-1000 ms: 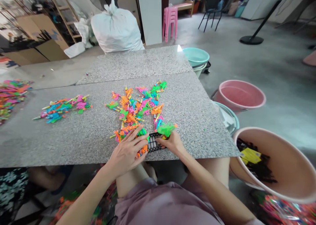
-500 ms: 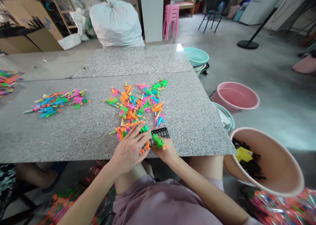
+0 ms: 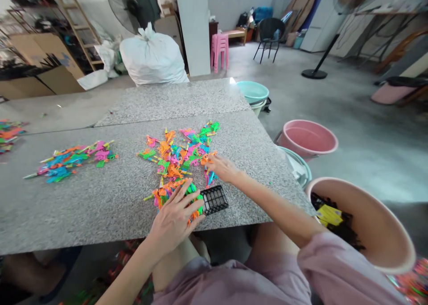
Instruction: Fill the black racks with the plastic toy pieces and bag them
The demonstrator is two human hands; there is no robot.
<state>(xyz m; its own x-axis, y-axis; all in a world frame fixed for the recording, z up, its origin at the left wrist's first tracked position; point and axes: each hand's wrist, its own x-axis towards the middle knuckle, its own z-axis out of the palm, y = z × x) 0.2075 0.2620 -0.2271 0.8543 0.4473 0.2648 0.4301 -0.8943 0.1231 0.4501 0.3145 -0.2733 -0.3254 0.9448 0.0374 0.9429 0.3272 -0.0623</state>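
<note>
My left hand [image 3: 179,211] lies with fingers spread over a row of bright plastic toys set in a black plastic rack [image 3: 216,200]. The rack's right part shows bare, a lattice of small cells. Over the right edge of a loose pile of small plastic toys [image 3: 174,158], orange, green, pink and blue, reaches my right hand [image 3: 222,166]. Its fingers are together on an orange plastic toy [image 3: 207,157]; the fingertips are partly hidden. Several toys in the pile have yellow stick-like ends.
Another cluster of toys [image 3: 73,160] lies to the left on the speckled stone table [image 3: 110,207]. Right of the table stand a peach tub [image 3: 377,233] with black pieces and yellow packets, a pink tub [image 3: 309,138] and a turquoise basin [image 3: 252,91]. A white sack [image 3: 154,57] stands behind.
My right hand, holding a green toy by the rack, has left it and moved up to the orange toy at the pile's edge. My left hand stays on the row; the view has tilted up.
</note>
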